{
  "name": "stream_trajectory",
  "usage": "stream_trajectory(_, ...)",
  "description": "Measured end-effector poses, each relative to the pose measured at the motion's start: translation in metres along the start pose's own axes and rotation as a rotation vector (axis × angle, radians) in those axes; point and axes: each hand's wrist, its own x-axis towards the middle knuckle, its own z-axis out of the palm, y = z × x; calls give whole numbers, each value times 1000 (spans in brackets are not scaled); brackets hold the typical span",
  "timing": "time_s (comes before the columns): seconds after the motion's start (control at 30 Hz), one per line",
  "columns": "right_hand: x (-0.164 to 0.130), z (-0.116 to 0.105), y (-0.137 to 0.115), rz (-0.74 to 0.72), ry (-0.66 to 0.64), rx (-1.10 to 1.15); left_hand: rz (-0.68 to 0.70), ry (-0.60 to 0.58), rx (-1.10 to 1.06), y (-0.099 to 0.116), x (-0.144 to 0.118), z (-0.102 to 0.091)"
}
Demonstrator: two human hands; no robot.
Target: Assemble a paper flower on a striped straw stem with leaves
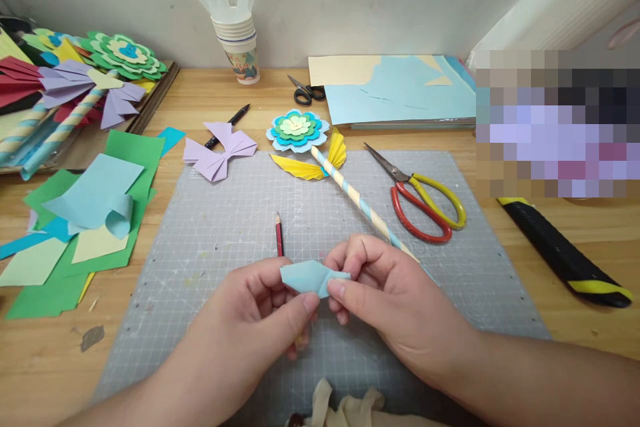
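Both hands pinch one small folded piece of light blue paper (309, 276) over the grey cutting mat (220, 213). My left hand (260, 313) grips its left part between thumb and fingers. At the other end, my right hand (385, 290) squeezes the narrower tip. A red and black pencil (279, 237) lies just beyond my left fingers. Past my right hand runs a striped paper stem (355, 197), topped by a layered paper flower (297, 130) with yellow pleated leaves (300, 166). Scissors with red and yellow handles (417, 197) rest to its right.
A purple paper bow (220, 150) and a black pen (239, 117) lie behind the mat's left part. Coloured paper scraps (105, 187) cover the left side. Paper cups (243, 57), small black scissors (305, 92) and blue sheets (400, 103) stand or lie along the wall. A black-yellow tool (560, 250) lies right.
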Motion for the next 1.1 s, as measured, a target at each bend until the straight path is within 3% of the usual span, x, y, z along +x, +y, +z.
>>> stream_trajectory(0.4,1,-1,-1,4,-36,1,-28,-72,-52,-4,3,-3)
stream_trajectory(1.1,1,0,-1,81,-23,62,-46,-49,-19,-6,4,-4)
